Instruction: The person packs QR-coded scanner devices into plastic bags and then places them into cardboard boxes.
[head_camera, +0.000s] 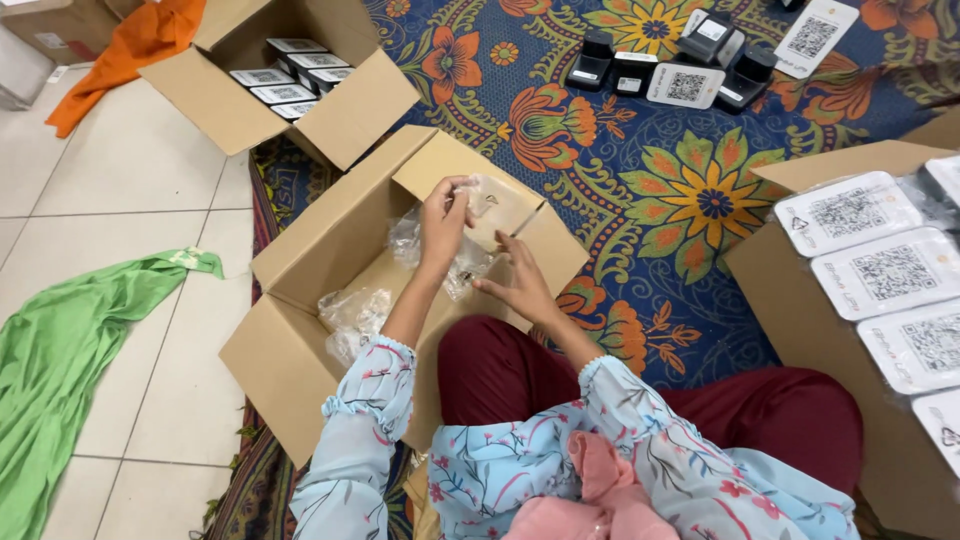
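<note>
My left hand (443, 222) grips the top of a clear plastic bag (478, 203) and holds it above an open cardboard box (300, 260) in front of my knees. My right hand (520, 283) sits just below and to the right, fingers spread, touching the lower part of the same bag. More crumpled clear plastic bags (355, 312) lie inside the box. What the held bag contains is too blurred to tell.
A second open box (240, 110) with several white-labelled packs stands at the back left. A box (800, 300) of white code cards is at the right. Black devices (700, 55) lie on the flowered rug (640, 170). Green cloth (70, 350) and orange cloth (130, 45) lie on the tiles.
</note>
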